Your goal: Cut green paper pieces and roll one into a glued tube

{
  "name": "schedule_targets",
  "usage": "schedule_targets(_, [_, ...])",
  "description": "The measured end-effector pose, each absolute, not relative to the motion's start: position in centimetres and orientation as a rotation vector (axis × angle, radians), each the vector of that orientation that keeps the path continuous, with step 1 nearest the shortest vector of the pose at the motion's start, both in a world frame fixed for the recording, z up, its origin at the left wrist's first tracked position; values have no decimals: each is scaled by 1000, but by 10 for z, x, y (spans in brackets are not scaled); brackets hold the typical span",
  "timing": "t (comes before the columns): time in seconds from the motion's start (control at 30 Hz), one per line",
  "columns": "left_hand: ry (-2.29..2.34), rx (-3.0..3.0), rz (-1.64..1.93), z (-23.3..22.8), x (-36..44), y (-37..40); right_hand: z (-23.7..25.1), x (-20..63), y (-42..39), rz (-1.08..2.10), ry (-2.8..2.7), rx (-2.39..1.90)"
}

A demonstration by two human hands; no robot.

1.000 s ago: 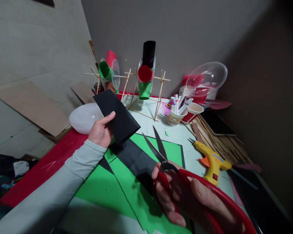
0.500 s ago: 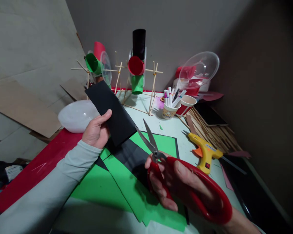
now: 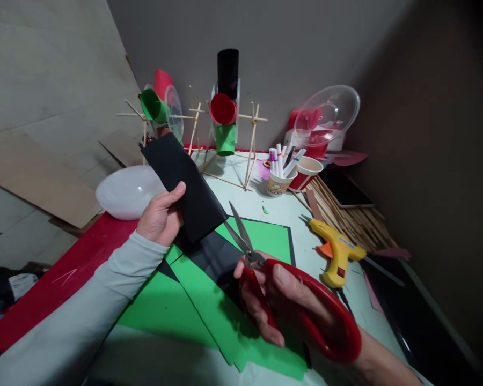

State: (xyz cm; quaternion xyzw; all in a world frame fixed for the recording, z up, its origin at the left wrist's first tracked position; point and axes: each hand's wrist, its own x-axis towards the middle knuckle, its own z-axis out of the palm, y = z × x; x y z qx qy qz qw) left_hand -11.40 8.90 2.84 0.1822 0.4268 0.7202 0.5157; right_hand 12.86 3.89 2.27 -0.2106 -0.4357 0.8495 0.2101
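Note:
My left hand [image 3: 161,215] grips a folded piece of black paper [image 3: 187,187] by its left edge, thumb on top. Through the red handles of the scissors [image 3: 247,252] go the fingers of my right hand [image 3: 273,300]. The blades are spread apart, and the lower one lies close to the black paper's lower right corner; I cannot tell whether it touches. Beneath both hands lie green paper sheets [image 3: 209,316], overlapped by another black sheet [image 3: 213,262].
A yellow glue gun [image 3: 338,249] lies at right beside thin wooden sticks [image 3: 346,214]. Behind stand a paper cup of markers [image 3: 279,184], a red-and-white cup [image 3: 306,174] and a stick frame with paper tubes [image 3: 225,110]. A white bowl [image 3: 124,193] is at left.
My right hand has brought the scissors slightly left, nearer the black paper's corner. My left hand and the paper have hardly moved.

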Motion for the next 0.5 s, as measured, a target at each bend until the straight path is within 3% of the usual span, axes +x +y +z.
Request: schedule_targets(0.5, [993,575,1664,6,-110,92,11,112,29,2232,-931,-607])
